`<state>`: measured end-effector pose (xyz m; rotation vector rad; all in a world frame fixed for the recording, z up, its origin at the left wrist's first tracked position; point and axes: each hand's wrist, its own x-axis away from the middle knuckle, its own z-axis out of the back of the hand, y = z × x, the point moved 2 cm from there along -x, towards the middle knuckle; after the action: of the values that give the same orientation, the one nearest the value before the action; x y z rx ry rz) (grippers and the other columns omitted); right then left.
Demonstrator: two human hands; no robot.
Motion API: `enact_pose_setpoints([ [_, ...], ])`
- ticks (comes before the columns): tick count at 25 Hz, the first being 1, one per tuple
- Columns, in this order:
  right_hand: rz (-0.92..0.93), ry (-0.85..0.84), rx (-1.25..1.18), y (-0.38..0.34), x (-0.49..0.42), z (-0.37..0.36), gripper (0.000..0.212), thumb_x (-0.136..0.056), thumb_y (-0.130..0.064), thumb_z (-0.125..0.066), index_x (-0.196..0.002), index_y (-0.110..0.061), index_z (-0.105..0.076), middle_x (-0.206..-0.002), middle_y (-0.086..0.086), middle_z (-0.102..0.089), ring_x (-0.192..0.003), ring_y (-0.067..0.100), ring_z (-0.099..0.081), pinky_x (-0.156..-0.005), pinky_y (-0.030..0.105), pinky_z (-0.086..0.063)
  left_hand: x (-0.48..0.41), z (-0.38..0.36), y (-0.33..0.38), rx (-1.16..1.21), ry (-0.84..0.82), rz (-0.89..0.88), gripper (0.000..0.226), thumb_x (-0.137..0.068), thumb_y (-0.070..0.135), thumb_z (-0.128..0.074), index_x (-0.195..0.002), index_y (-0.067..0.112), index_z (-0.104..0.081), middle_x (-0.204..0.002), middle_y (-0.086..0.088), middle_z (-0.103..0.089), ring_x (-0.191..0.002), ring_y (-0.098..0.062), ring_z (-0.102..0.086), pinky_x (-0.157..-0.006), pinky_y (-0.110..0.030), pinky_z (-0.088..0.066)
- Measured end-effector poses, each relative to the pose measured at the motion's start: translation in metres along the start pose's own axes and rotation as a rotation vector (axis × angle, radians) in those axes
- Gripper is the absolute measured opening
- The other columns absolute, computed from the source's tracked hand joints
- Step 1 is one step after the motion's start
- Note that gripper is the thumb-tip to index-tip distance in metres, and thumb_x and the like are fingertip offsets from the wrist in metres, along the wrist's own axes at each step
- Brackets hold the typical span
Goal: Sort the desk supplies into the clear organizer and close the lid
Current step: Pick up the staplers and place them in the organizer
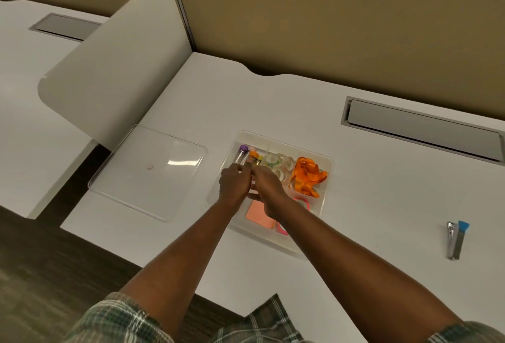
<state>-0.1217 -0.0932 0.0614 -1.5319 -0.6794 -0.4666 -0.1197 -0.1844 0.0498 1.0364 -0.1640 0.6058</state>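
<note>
Head view: left hand (235, 184) curls round a clear tube (242, 155), seemingly settling it into the organizer's (329, 176) far-left compartment; right hand (269, 188) touches alongside, grip unclear. Lid (147, 173) lies apart on the worktop (382, 192), leaving the organizer open for filling.

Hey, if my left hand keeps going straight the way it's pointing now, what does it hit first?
The purple-capped tube in the organizer, lying just ahead of the left hand. The fingertips may already be touching it; the picture doesn't settle that.
</note>
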Motion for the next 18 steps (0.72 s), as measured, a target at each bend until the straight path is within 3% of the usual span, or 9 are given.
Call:
enact_pose_setpoints([
  [3, 0.085, 0.039, 0.013, -0.003, 0.008, 0.038, 0.031, -0.100, -0.036, -0.044, -0.120, -0.019, -0.059, -0.116, 0.006, -0.069, -0.105, 0.026, -0.067, -0.092, 0.048, -0.057, 0.020, -0.024, 0.026, 0.061, -0.028, -0.090, 0.044, -0.099, 0.048, -0.042, -0.113, 0.013, -0.065, -0.102, -0.002, -0.066, -0.093, -0.016, -0.065, -0.063, -0.017, -0.046],
  [8, 0.197, 0.248, 0.013, -0.002, 0.040, 0.138, 0.023, -0.090, -0.029, -0.049, -0.110, -0.025, -0.061, -0.102, 0.007, -0.072, -0.088, 0.026, -0.071, -0.079, 0.044, -0.059, 0.063, -0.093, 0.071, 0.071, -0.120, -0.161, 0.039, -0.096, 0.045, -0.047, -0.090, 0.012, -0.066, -0.088, 0.000, -0.067, -0.083, -0.017, -0.062, -0.072, -0.033, -0.046],
  [11, 0.215, 0.357, 0.005, 0.011, 0.060, 0.211, 0.023, -0.093, -0.030, -0.050, -0.113, -0.027, -0.060, -0.103, 0.000, -0.068, -0.086, 0.018, -0.070, -0.075, 0.037, -0.059, 0.097, -0.150, 0.092, 0.036, -0.201, -0.211, 0.041, -0.097, 0.045, -0.047, -0.071, 0.014, -0.056, -0.070, 0.002, -0.059, -0.067, -0.011, -0.055, -0.060, -0.029, -0.039],
  [13, 0.215, 0.427, -0.013, 0.023, 0.075, 0.258, 0.021, -0.094, -0.031, -0.050, -0.112, -0.027, -0.060, -0.104, -0.002, -0.067, -0.087, 0.017, -0.069, -0.075, 0.035, -0.059, 0.119, -0.189, 0.103, -0.008, -0.262, -0.230, 0.039, -0.097, 0.047, -0.046, -0.075, 0.016, -0.055, -0.072, 0.006, -0.056, -0.066, -0.006, -0.050, -0.057, -0.026, -0.033],
  [18, 0.198, 0.602, -0.005, 0.057, 0.111, 0.364, 0.020, -0.096, -0.027, -0.050, -0.112, -0.025, -0.061, -0.107, 0.000, -0.068, -0.095, 0.018, -0.067, -0.085, 0.039, -0.059, 0.170, -0.283, 0.121, -0.135, -0.424, -0.315, 0.037, -0.094, 0.052, -0.047, -0.083, 0.018, -0.058, -0.083, 0.004, -0.062, -0.072, -0.008, -0.054, -0.060, -0.025, -0.036],
])
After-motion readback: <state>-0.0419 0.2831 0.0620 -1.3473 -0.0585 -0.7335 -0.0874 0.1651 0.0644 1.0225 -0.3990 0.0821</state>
